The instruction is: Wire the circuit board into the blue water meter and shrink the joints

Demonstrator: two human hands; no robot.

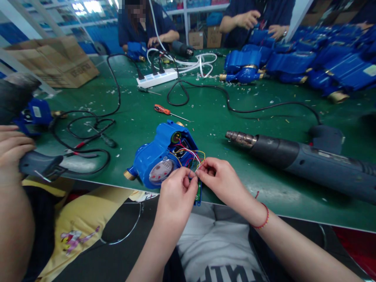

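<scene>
A blue water meter (160, 154) lies at the near edge of the green table (205, 113), its housing open and its dial facing me. Thin coloured wires (190, 154) run out of it to a small green circuit board (198, 194) hanging at the table edge. My left hand (176, 196) pinches the wires just above the board. My right hand (219, 178) pinches the same wires from the right, fingertips almost touching the left hand's. Both hands are closed.
A black heat gun (293, 156) lies to the right, nozzle pointing left. An orange screwdriver (164, 111), black cables (88, 133) and a white power strip (157, 77) lie farther back. Blue meters (293, 62) are piled at back right. A neighbour's hand (11, 145) holds another heat gun at left.
</scene>
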